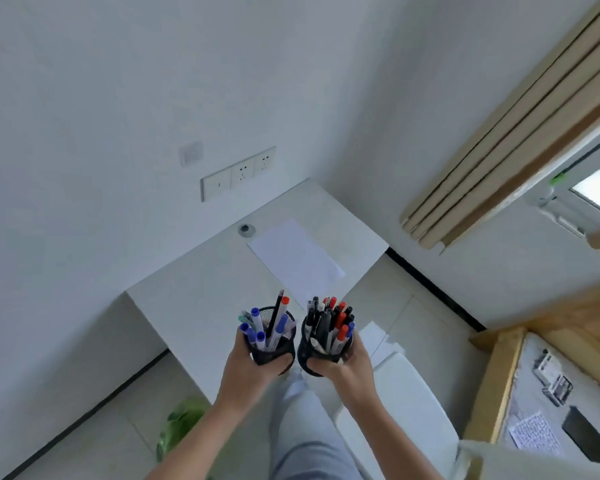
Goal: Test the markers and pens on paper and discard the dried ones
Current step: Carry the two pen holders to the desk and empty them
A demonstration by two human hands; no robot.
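Your left hand (247, 368) wraps the left mesh cup (274, 353), fingers curled round its wall. Blue- and red-capped markers (257, 327) stand in it. Your right hand (350, 366) grips the right mesh cup (317, 358) the same way. That cup is packed with black and red-capped pens (329, 323). Both cups are upright, side by side and almost touching, in the air over the near edge of the desk (187, 296).

Step, my read: setup only. You are bringing the supplies in and no testing has begun. The paper sheet (295, 258) lies flat further back on the desk and looks blank from here.

The next move calls for landing both cups on bare desk beside the sheet, not on it. Keep them level, because the tall markers lean past the rim. That frees one hand to pick and one to pin the paper.

Room: the desk's left half is bare, so land there. The sheet's near corner sits close to the desk's right edge, so don't nudge it over. A cable hole (246, 230) lies just beside the sheet's far corner. The white chair (406, 393) crowds your right leg. The blurred green thing (181, 424) on the floor at left is probably the bin, well apart from the paper, so discards mean a reach down left.
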